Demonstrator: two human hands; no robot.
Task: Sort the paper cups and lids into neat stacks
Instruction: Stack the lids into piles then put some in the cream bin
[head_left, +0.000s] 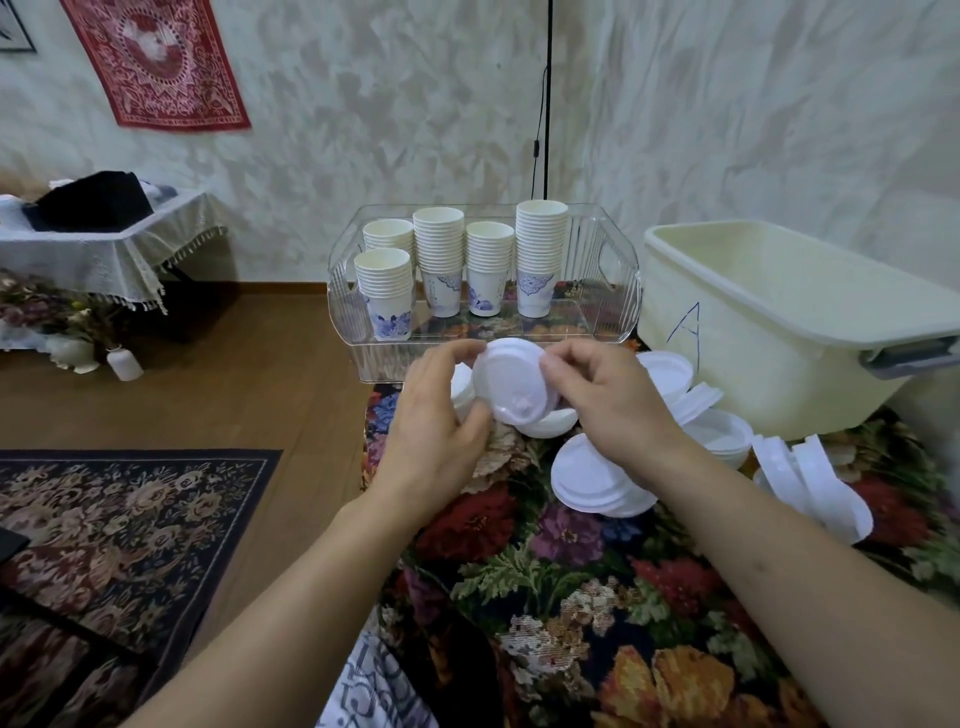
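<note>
White lid (511, 382) at frame centre, tilted, flat face toward the camera. Pinched at its rim by left hand (436, 431) and right hand (608, 400), fingers curled narrowly.

Soft, even indoor light, no hard shadows, faint glare on the clear tray (613, 291) at upper centre, wide-angle bending at the frame edges (the right-hand bin (810, 332) bows), forearms at the bottom slightly blurred, centre sharp.

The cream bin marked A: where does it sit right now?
In the head view, the cream bin stands at the right on the floral cloth, beside the clear tray of cup stacks, with loose lids before it.
</note>
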